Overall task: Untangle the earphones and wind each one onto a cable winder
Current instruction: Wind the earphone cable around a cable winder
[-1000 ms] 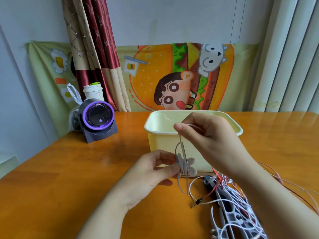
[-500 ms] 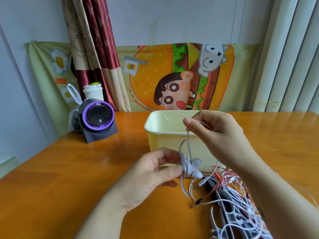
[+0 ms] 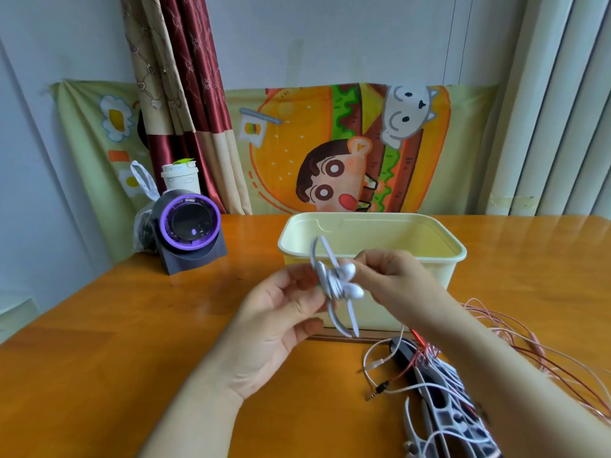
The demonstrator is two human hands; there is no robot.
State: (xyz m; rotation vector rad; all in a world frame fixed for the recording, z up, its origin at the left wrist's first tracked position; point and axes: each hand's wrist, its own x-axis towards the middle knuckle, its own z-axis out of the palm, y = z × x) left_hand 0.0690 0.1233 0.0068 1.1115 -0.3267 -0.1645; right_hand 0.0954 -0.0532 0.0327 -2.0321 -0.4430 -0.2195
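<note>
1. The left hand [image 3: 281, 312] pinches a white cable winder [image 3: 330, 285] between thumb and fingers, holding it in the air above the orange wooden surface [image 3: 132, 342], in front of the near wall of a cream tub [image 3: 373, 246].
2. The winder is tilted, its prongs sticking up to the left and down to the right; cable is wrapped round its middle.
3. Two white earbuds [image 3: 350, 279] lie against the winder's right side, one above the other.
4. The right hand [image 3: 393, 279] is closed, its fingertips pinched at the upper earbud, touching the winder from the right.
5. On the surface to the near right lies a tangle of white and red cables [image 3: 439, 368], spread over a dark object and several white winders [image 3: 446, 421]; what the dark object is cannot be told.
6. A loose jack plug [image 3: 380, 390] lies at the left edge of the tangle.
7. Thin pink cables [image 3: 529, 345] fan out to the right, behind the right forearm.
8. At the far left of the surface stands a dark device with a purple ring [image 3: 188, 226], with a white lidded cup [image 3: 180, 176] behind it.
</note>
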